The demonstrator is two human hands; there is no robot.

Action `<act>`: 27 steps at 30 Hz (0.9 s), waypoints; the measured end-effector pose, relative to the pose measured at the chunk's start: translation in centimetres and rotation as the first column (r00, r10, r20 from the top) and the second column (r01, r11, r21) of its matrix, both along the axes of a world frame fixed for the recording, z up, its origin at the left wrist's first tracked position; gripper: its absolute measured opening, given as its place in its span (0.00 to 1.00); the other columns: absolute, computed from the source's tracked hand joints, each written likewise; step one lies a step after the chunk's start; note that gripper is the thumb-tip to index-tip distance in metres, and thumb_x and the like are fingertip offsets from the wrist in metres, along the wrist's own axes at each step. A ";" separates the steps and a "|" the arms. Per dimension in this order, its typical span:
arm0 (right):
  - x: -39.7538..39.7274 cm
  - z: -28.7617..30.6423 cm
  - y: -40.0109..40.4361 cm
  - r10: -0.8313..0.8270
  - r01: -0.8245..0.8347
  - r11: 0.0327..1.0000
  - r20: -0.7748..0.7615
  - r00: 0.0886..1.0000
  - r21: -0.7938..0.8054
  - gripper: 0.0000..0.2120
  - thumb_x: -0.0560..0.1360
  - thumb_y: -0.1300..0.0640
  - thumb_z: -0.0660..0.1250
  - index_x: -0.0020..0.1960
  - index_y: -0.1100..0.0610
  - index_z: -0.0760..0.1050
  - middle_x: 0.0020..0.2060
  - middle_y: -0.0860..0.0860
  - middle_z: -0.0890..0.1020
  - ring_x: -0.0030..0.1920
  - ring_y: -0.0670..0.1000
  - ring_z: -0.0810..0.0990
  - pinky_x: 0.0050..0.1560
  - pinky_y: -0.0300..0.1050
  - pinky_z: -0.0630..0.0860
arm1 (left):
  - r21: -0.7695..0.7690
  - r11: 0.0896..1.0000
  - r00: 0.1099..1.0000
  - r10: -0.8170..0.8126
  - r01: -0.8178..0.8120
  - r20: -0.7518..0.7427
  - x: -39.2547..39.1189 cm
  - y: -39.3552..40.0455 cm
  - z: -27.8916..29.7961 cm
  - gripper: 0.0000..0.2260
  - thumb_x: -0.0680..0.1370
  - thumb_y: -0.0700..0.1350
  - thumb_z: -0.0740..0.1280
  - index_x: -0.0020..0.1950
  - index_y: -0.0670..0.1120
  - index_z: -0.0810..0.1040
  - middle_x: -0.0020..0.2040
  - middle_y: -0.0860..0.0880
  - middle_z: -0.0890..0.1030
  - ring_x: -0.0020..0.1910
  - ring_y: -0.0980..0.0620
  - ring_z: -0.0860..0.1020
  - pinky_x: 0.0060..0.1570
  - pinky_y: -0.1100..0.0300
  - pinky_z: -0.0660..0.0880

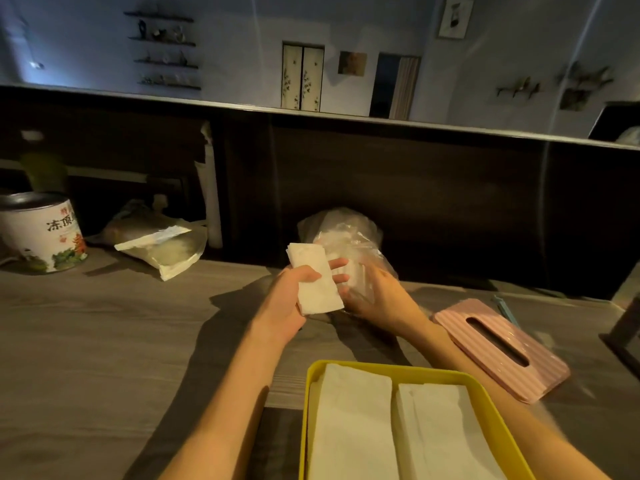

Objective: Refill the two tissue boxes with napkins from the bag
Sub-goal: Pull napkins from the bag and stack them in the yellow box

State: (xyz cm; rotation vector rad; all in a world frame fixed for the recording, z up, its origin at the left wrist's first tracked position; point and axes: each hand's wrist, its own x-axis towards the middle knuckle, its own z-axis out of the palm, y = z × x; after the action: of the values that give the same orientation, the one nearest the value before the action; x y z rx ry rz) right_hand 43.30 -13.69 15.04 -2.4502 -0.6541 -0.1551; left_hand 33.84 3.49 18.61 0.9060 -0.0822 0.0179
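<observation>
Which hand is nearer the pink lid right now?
Right. The right hand is at the napkin bag, just left of the pink lid; the left hand, holding a napkin stack, is farther left.

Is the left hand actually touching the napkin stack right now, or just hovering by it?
Touching. The head view shows the left hand gripping the napkin stack, thumb across its front and fingertips showing past its right edge.

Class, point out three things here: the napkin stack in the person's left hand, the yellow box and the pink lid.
napkin stack [317, 282], head view, middle of its top sheet.
yellow box [360, 364], head view, far rim.
pink lid [540, 370], head view, ribbed top beside the slot.
</observation>
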 end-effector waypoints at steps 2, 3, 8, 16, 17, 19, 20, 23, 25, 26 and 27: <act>0.6 -0.8 -0.4 -0.031 0.031 0.999 0.018 0.999 0.022 0.34 0.80 0.48 0.67 0.80 0.58 0.59 0.77 0.56 0.66 0.76 0.58 0.65 0.75 0.52 0.64 | 0.016 1.000 1.000 -0.018 0.018 0.001 0.0 0.0 -0.1 0.17 0.80 0.32 0.55 0.63 0.49 0.71 0.57 0.39 0.84 0.52 0.43 0.84 0.53 0.47 0.81; 0.7 -1.2 -0.8 -0.037 0.036 0.999 0.021 0.999 0.038 0.32 0.82 0.50 0.64 0.81 0.58 0.58 0.78 0.56 0.65 0.77 0.58 0.64 0.76 0.51 0.63 | 0.032 0.999 1.000 -0.025 0.025 0.001 0.0 -0.1 -0.1 0.17 0.80 0.33 0.55 0.63 0.49 0.71 0.58 0.39 0.84 0.52 0.43 0.84 0.53 0.48 0.81; -0.4 -0.6 -2.1 -0.112 0.077 0.977 0.173 0.978 0.197 0.16 0.84 0.55 0.60 0.70 0.51 0.75 0.62 0.49 0.81 0.63 0.50 0.79 0.64 0.48 0.75 | 0.055 0.998 0.999 -0.020 0.021 -0.035 0.2 -0.2 -0.3 0.14 0.80 0.34 0.56 0.60 0.50 0.72 0.57 0.40 0.84 0.53 0.44 0.84 0.53 0.48 0.81; -4.6 4.7 -4.0 0.085 -0.013 0.849 -0.113 0.990 0.528 0.10 0.82 0.52 0.67 0.62 0.50 0.75 0.46 0.45 0.81 0.46 0.45 0.83 0.41 0.36 0.80 | 0.109 0.991 0.980 0.099 -0.081 -0.174 0.8 -0.6 -0.1 0.11 0.85 0.49 0.59 0.52 0.45 0.77 0.43 0.42 0.86 0.47 0.44 0.82 0.56 0.46 0.77; -4.9 4.8 -4.5 0.134 -0.018 0.835 -0.171 0.976 0.550 0.11 0.81 0.51 0.68 0.62 0.49 0.75 0.45 0.45 0.82 0.46 0.45 0.83 0.41 0.36 0.80 | 0.140 0.988 0.982 0.086 -0.063 -0.169 0.7 -0.8 -0.2 0.12 0.85 0.50 0.59 0.52 0.46 0.78 0.43 0.43 0.86 0.46 0.45 0.82 0.55 0.47 0.78; -5.1 4.8 -5.1 0.197 -0.065 0.847 -0.199 0.960 0.528 0.10 0.80 0.50 0.69 0.60 0.45 0.75 0.45 0.39 0.82 0.47 0.42 0.82 0.42 0.34 0.80 | 0.170 0.985 0.984 0.051 -0.022 -0.169 0.5 -1.2 -0.4 0.11 0.84 0.52 0.59 0.55 0.49 0.79 0.47 0.45 0.86 0.47 0.47 0.83 0.52 0.49 0.79; -5.3 4.9 -5.2 0.210 -0.082 0.857 -0.198 0.957 0.509 0.10 0.79 0.50 0.70 0.59 0.42 0.75 0.45 0.37 0.82 0.49 0.40 0.82 0.42 0.33 0.80 | 0.169 0.986 0.983 0.029 0.001 -0.180 0.5 -1.4 -0.5 0.09 0.84 0.52 0.60 0.57 0.51 0.79 0.51 0.45 0.85 0.51 0.47 0.83 0.53 0.49 0.79; -5.6 5.3 -5.6 0.244 -0.113 0.869 -0.218 0.945 0.482 0.10 0.79 0.49 0.70 0.60 0.42 0.77 0.48 0.38 0.83 0.52 0.41 0.82 0.47 0.35 0.81 | 0.136 0.987 0.975 -0.056 0.086 -0.213 0.2 -2.3 -0.7 0.08 0.83 0.52 0.62 0.58 0.53 0.77 0.55 0.43 0.84 0.56 0.43 0.82 0.56 0.44 0.79; -5.9 5.6 -5.6 0.254 -0.122 0.881 -0.239 0.937 0.458 0.11 0.79 0.45 0.69 0.60 0.43 0.78 0.47 0.38 0.83 0.51 0.40 0.82 0.46 0.33 0.81 | 0.144 0.981 0.968 -0.091 0.127 -0.232 0.0 -2.7 -0.9 0.09 0.82 0.53 0.62 0.59 0.52 0.77 0.52 0.43 0.86 0.54 0.43 0.83 0.51 0.45 0.81; -6.0 5.7 -5.6 0.246 -0.118 0.889 -0.246 0.938 0.442 0.12 0.79 0.43 0.69 0.61 0.43 0.77 0.46 0.37 0.83 0.51 0.38 0.82 0.44 0.32 0.79 | 0.150 0.978 0.964 -0.108 0.148 -0.244 -0.2 -2.9 -0.9 0.10 0.82 0.53 0.63 0.60 0.51 0.76 0.51 0.43 0.86 0.52 0.43 0.83 0.49 0.46 0.81; -6.1 5.8 -5.5 0.237 -0.114 0.898 -0.248 0.939 0.425 0.13 0.78 0.42 0.69 0.61 0.43 0.77 0.45 0.37 0.83 0.50 0.38 0.82 0.43 0.31 0.78 | 0.147 0.974 0.959 -0.134 0.174 -0.250 -0.4 -3.0 -0.9 0.13 0.81 0.54 0.63 0.61 0.50 0.76 0.50 0.42 0.86 0.50 0.43 0.84 0.48 0.47 0.81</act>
State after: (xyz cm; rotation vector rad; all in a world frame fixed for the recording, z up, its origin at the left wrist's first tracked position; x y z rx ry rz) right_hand 37.20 -19.22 20.87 -1.9487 -0.6353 0.1365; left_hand 33.43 0.45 17.75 1.0615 0.0711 -0.2474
